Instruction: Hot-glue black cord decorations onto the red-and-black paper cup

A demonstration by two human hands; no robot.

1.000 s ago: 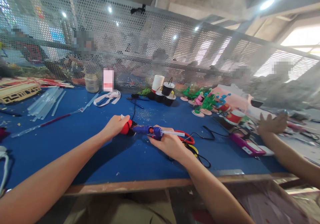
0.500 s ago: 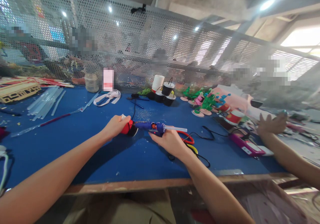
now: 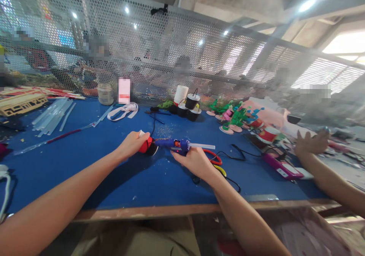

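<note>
My left hand is closed around a small red and black round piece on the blue table. My right hand grips a blue glue gun laid sideways, its nozzle touching the red and black piece. A clear glue stick pokes out of the gun's back toward the right. The gun's black cord trails off to the right of my wrist.
Clear glue sticks lie at the far left. Black and white pots and green foam figures stand near the mesh screen. Red-handled scissors, a pink phone and another person's raised hand are at the right.
The glue gun has shifted slightly up and away from me, its nozzle now against the red and black piece. My left hand has hardly moved.
</note>
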